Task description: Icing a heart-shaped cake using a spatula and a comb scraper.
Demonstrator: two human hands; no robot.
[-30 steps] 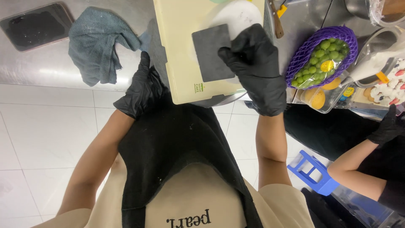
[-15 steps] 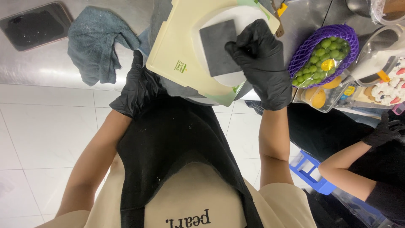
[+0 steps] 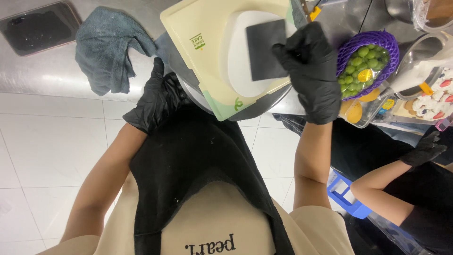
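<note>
Head view, looking down my apron to the steel counter (image 3: 42, 71). My right hand (image 3: 309, 71), in a black glove, is closed around the right edge of a flat black square scraper (image 3: 265, 49), thumb and fingers pinching it so its face lies against the white round cake (image 3: 240, 56). The cake sits on a cream square cake board (image 3: 203, 52), which is tilted, one corner overhanging the counter edge toward me, and rests on what looks like a dark round turntable (image 3: 245, 106). My left hand (image 3: 158, 97), also gloved, is curled at the board's lower left edge; the fingertips are tucked under and hidden, so I cannot tell whether they grip the board or the turntable rim. Judgement: smoothing the cake's surface. To do it well, I should hold the scraper at a steady shallow angle with light, even pressure, and let the left hand do the turning in one slow continuous motion. Risk: the overhanging board could slip if I press down at the near corner. Nearby: a crumpled grey cloth (image 3: 111, 49) left of the board, a dark tray (image 3: 37, 26) beyond it, green grapes in a purple net (image 3: 368, 59) to the right. A co-worker's gloved hand (image 3: 427, 148) is at far right, apart from mine.
</note>
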